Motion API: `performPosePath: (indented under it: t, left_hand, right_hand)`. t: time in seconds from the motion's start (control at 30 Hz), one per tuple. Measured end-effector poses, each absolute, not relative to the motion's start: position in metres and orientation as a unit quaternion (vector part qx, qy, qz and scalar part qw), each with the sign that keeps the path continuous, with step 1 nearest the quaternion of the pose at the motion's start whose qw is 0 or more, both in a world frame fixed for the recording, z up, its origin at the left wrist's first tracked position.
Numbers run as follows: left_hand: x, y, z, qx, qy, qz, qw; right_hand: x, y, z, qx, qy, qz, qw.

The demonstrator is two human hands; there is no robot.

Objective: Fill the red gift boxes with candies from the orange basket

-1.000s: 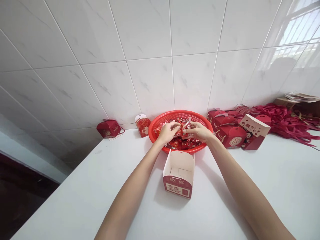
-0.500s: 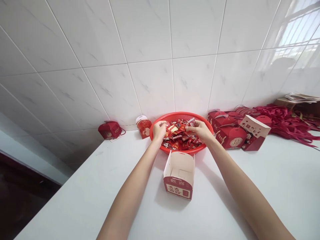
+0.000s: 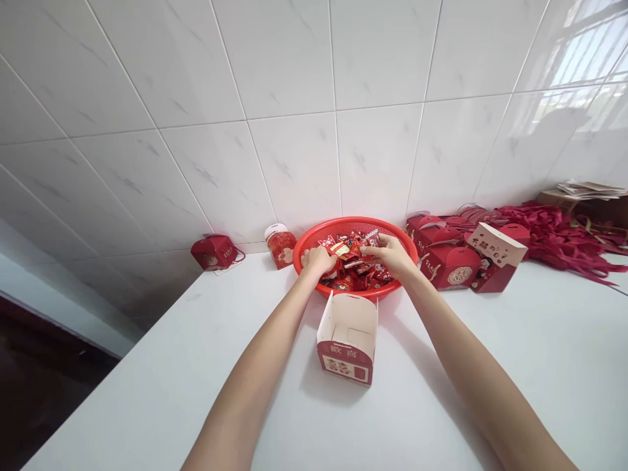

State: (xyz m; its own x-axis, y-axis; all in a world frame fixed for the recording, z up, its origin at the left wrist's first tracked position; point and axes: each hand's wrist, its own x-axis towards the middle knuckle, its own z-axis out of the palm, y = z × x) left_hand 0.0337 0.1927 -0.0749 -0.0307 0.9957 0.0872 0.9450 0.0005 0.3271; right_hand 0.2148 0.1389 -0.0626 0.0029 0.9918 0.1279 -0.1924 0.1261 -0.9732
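A red plastic basket [image 3: 314,229] full of wrapped candies [image 3: 360,278] stands against the wall. My left hand [image 3: 318,261] reaches into its left side, fingers curled down among the candies; what they grip, if anything, is hidden. On the right side, my right hand [image 3: 395,256] has thumb and fingers closed on a red wrapped candy [image 3: 372,239] with white lettering. In front of the basket, between my forearms, an open-topped red and cream gift box [image 3: 346,350] stands upright. Its visible inside is bare cream card.
Two small red boxes stand left of the basket: a dark one [image 3: 213,253] and a patterned one [image 3: 280,247]. Several red gift boxes [image 3: 451,267] and a cream-topped box [image 3: 498,258] cluster at right. Dark red ribbons [image 3: 549,239] lie beyond. The table's left edge drops away.
My left hand has pushed lower into the candies, its fingers now curled downward. My right hand stays at the basket's right side with the candy. The view has shifted slightly.
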Motion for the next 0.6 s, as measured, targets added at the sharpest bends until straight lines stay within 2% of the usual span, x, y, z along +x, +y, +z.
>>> performPosePath:
  t: [0.13, 0.4, 0.6]
  left_hand:
    - [0.0348, 0.1868, -0.0711, 0.703, 0.690, 0.116, 0.128]
    - [0.0384, 0.1822, -0.0709, 0.746, 0.658, 0.039, 0.089]
    - [0.0387, 0.1881, -0.0763, 0.802, 0.572, 0.028, 0.169]
  right_hand:
    - [0.2142, 0.1380, -0.0621, -0.406, -0.492, 0.518, 0.570]
    - [0.2132, 0.1370, -0.0647, -0.410, -0.493, 0.511, 0.572]
    - [0.2136, 0.1370, -0.0643, -0.406, -0.505, 0.508, 0.567]
